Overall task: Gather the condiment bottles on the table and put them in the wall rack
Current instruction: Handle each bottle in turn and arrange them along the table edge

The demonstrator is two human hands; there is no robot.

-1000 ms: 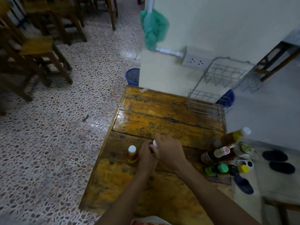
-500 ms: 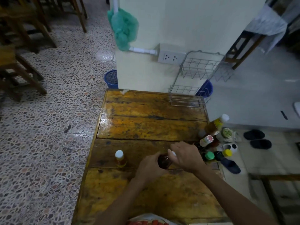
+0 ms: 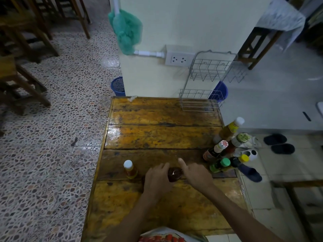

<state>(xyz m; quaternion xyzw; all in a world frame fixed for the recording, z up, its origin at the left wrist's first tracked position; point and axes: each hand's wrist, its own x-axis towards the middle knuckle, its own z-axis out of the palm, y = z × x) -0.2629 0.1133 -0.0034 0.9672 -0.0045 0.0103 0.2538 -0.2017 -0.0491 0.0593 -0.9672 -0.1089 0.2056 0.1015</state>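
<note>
A dark brown bottle (image 3: 174,174) sits between my hands near the middle of the wooden table (image 3: 157,135). My left hand (image 3: 158,180) curls round its left side. My right hand (image 3: 195,173) holds its top from the right, index finger raised; the cap is hidden. A small amber bottle with a white cap (image 3: 130,169) stands just left of my left hand. Several bottles cluster at the table's right edge, among them a tall yellow-labelled bottle (image 3: 229,129) and a green-capped bottle (image 3: 220,165). The two-tier wire wall rack (image 3: 208,79) hangs empty on the wall beyond the table.
A wall socket (image 3: 178,58) and a green bag on a pipe (image 3: 125,32) are left of the rack. Blue baskets (image 3: 118,86) stand on the floor by the wall. Wooden chairs (image 3: 22,55) fill the far left. Slippers (image 3: 277,144) lie on the floor right of the table.
Both hands moved right from beside the small amber bottle and now hold the dark bottle, my right index finger lifted. The camera view shifted left and down slightly.
</note>
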